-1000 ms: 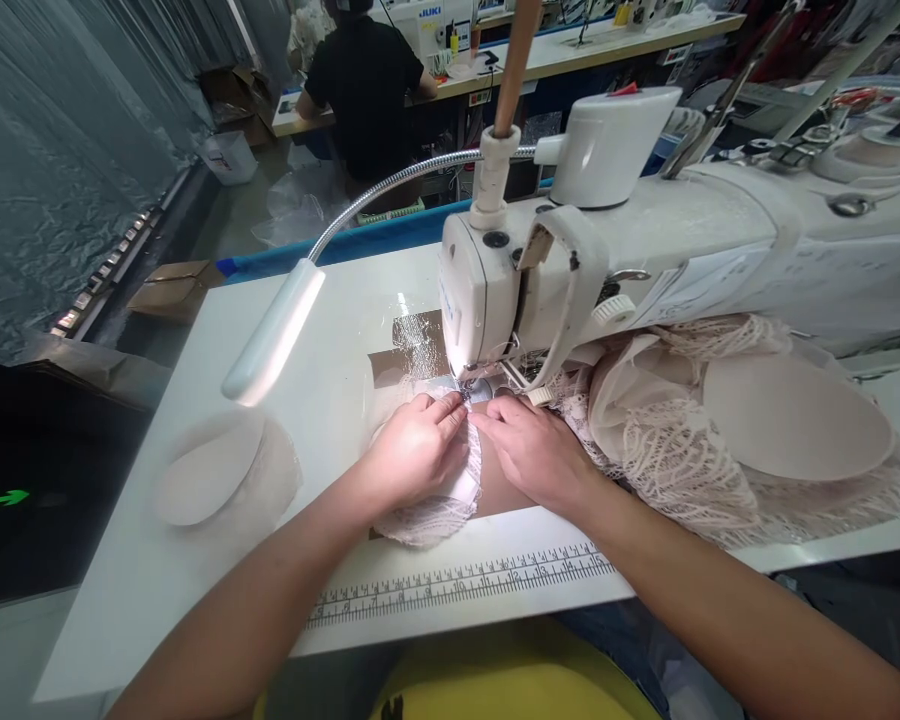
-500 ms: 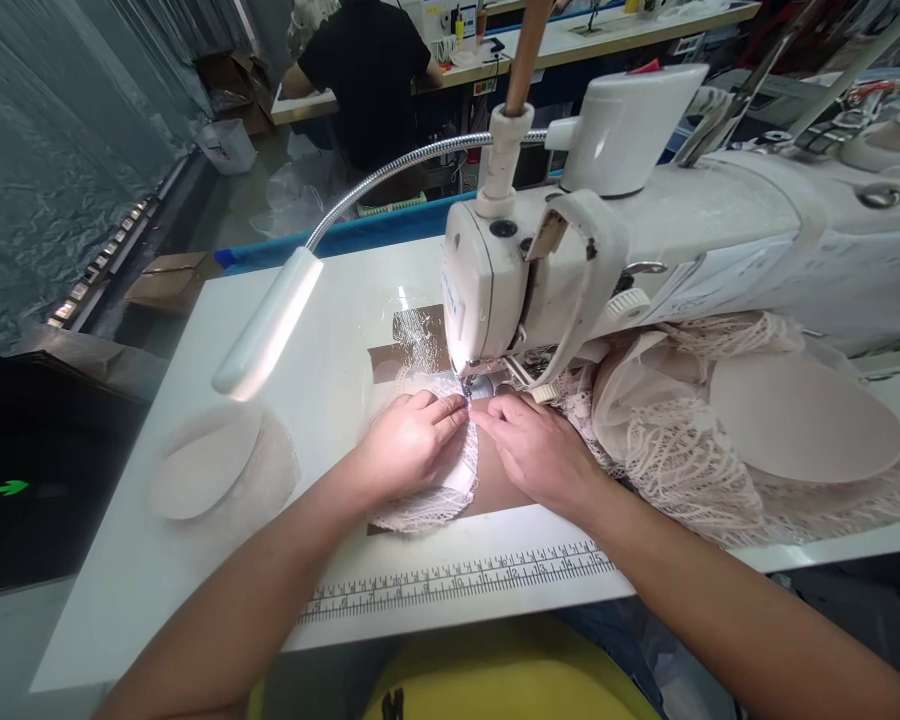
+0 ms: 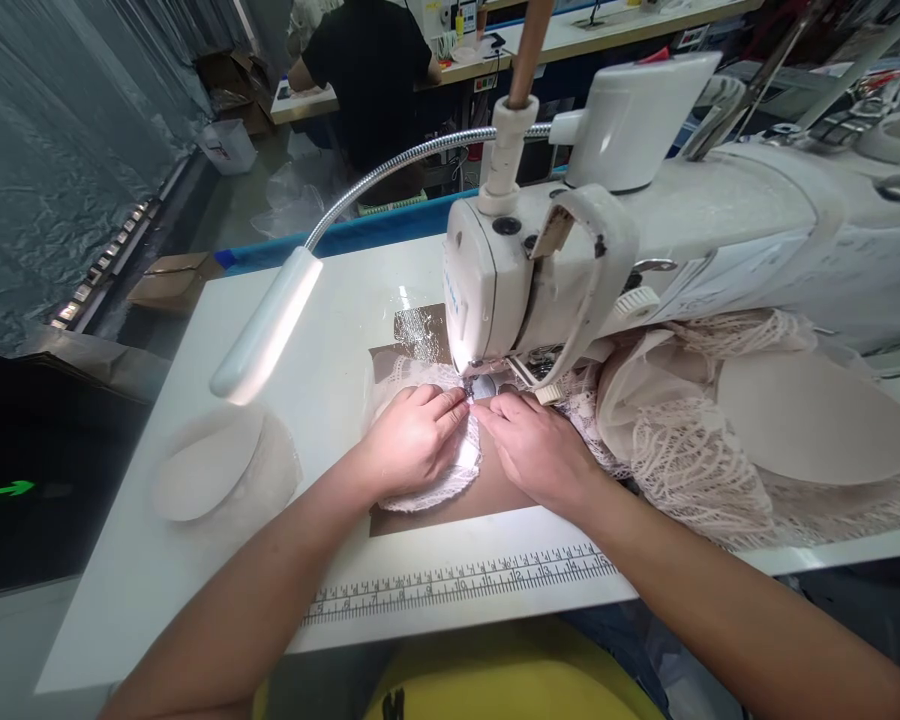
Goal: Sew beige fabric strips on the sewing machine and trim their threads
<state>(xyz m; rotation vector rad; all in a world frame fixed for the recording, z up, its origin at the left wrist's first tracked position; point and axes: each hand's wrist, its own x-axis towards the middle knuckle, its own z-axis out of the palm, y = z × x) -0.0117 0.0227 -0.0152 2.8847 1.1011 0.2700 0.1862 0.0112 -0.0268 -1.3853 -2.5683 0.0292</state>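
Observation:
Pale lace fabric (image 3: 450, 480) lies under the needle area of a white sewing machine (image 3: 487, 290), over a brown plate on the table. My left hand (image 3: 416, 440) rests on the lace, its fingers together and pressing the fabric's edge beside the presser foot. Just right of it, my right hand (image 3: 536, 445) has its thumb and index finger together at the same edge, near the foot. The fingertips of both hands nearly meet. Lace with pale cups (image 3: 817, 415) is heaped to the right of my right hand.
A lit lamp (image 3: 270, 325) on a bent metal neck hangs over the table's left part. Below it lies a pale cup piece (image 3: 210, 465) with mesh. A printed ruler (image 3: 457, 590) runs along the front edge. Beyond, a person in black (image 3: 367, 80) sits at another table.
The lace has shifted away from me toward the machine, with more of it showing behind my left hand and less in front. My hands stay almost in place.

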